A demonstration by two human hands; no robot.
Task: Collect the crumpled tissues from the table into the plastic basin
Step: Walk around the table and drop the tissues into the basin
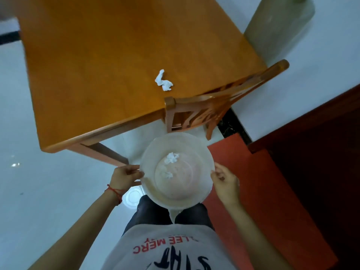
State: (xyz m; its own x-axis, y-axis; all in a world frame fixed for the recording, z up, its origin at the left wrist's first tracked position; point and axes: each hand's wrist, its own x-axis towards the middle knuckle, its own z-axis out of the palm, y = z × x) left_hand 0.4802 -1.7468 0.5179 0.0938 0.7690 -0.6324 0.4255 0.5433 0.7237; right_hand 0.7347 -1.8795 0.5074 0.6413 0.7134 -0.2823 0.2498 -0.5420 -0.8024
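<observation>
Orange-brown wood forms the large square table (109, 75), the biggest item in front of you; its top carries a single crumpled white tissue near the edge closest to the wooden slatted chair (220, 106). The chair is pushed against the table's right corner and stands between you and that tissue.

You hold the round translucent white plastic basin (176, 189) in front of your body, below table height and clear of the table edge. Your left hand (124, 177) pinches the rim on one side, fingers curled closed over it; your right hand (226, 182) is wrapped around the opposite rim in the same way. Neither hand holds anything else.

Two small crumpled white tissues (171, 157) already lie apart on the basin floor.

The remaining tissue on the table (163, 81) is well apart from the basin. Judged from this layout, collection is mostly done and one pickup remains.

To do it well:
- Keep the basin level so the light tissues inside do not slide out.
- Step toward the table and avoid the chair back.
- Support the basin securely with one hand, or set it on the table beside the tissue, before releasing the other hand.
- Pinch the tissue whole and drop it over the basin centre.
</observation>
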